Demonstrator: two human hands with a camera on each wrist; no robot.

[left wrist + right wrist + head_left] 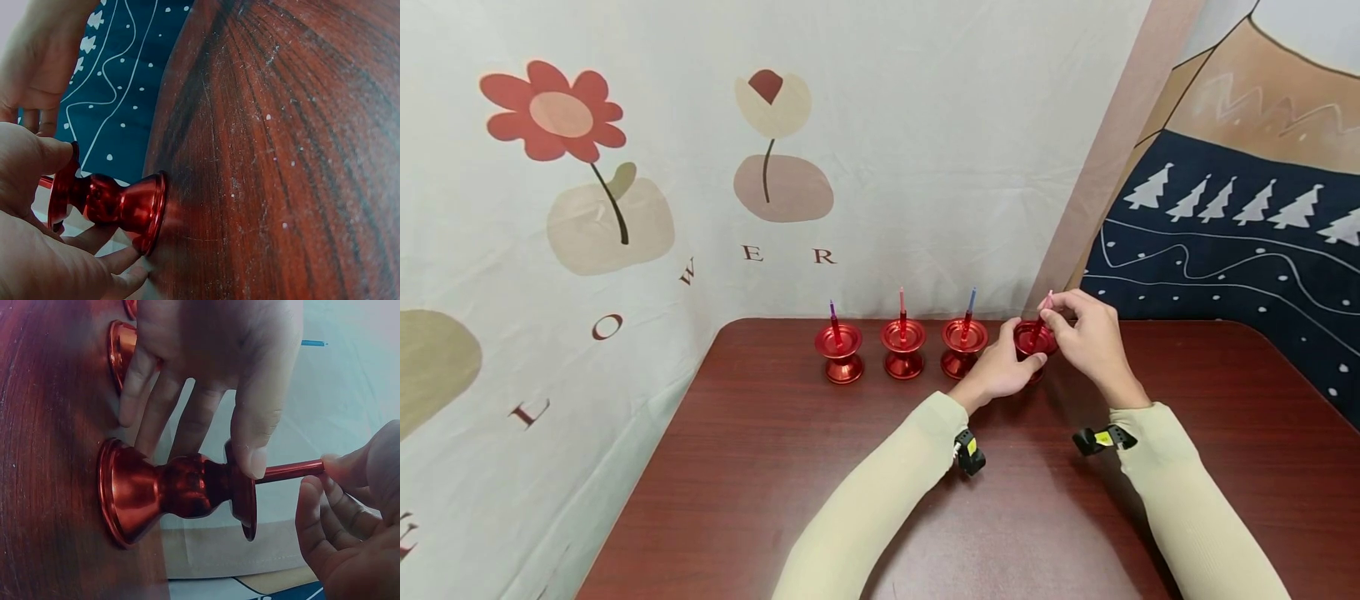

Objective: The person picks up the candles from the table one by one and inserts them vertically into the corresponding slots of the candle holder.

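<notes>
Toward the right end of the table's back edge stands a shiny red candle holder [134, 494], upright on its flared base. My left hand [1000, 371] grips it from the left, with the thumb on the rim of its dish. At the top of the holder's slim red tube [290, 470], my right hand [1092, 333] pinches a thin pink candle [1050, 295] between thumb and fingers. The candle's tip pokes out above the fingertips, and its lower end is hidden.
Left of my hands stand three matching red holders in a row, bearing a purple candle [832, 308], a pink candle [902, 298] and a blue candle [973, 299]. Behind the dark red wooden table [760, 467] hangs a pale flower-printed cloth [925, 150].
</notes>
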